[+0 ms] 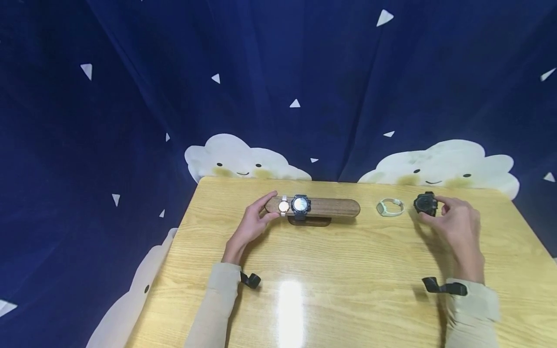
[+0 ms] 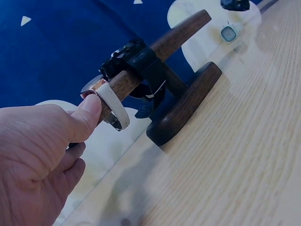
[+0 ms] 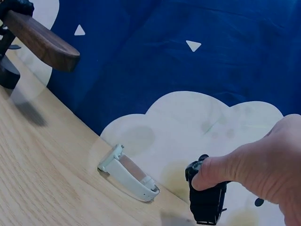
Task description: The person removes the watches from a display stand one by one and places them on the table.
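A wooden watch stand carries two watches on its bar. Nearest its left end is a small watch with a white strap, and beside it sits a chunky black watch. My left hand grips the bar's left end, thumb at the white-strapped watch. Over at the right, my right hand pinches another black watch between thumb and fingers. In the right wrist view that black watch hangs beneath the thumb. A pale green watch lies on the table between the stand and my right hand.
The light wooden table backs onto a dark blue curtain with white triangles and clouds. The stand's oval base rests on the tabletop. A black strap with a small device is on my right wrist.
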Demonstrator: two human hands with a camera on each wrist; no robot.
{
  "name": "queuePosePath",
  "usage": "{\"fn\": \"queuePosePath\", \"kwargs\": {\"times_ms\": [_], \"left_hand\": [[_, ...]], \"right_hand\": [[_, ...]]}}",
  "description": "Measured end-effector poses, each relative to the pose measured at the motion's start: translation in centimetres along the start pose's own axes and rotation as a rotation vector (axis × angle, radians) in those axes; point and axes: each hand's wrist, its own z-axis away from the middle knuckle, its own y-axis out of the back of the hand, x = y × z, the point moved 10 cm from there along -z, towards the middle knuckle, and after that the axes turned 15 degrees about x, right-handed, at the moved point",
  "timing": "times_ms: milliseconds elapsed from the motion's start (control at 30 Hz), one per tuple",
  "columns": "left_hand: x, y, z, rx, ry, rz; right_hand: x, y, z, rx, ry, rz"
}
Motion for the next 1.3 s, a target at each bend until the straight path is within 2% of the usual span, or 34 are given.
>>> {"fn": "queuePosePath", "kwargs": {"times_ms": [267,600,1033,1300], "left_hand": [[-0.2,-0.2,0.2,-0.001,0.011,-0.007],[-0.2,-0.3,0.3,-0.001,-0.002,-0.010],[0.0,-0.3,0.1,0.002,-0.004,-0.027],[0.1,0.0,0.1,0.012,-0.012,-0.020]], "right_hand": [[1.5,-0.1,0.3,-0.036,-0.005,0.112],[2.9,-0.5,0.4,-0.092,-0.058,0.203],[2.5,-1.5,0.7,-0.111,-0.048,0.215],[1.3,-2.3,0.6,-0.088,0.041,0.177]]}}
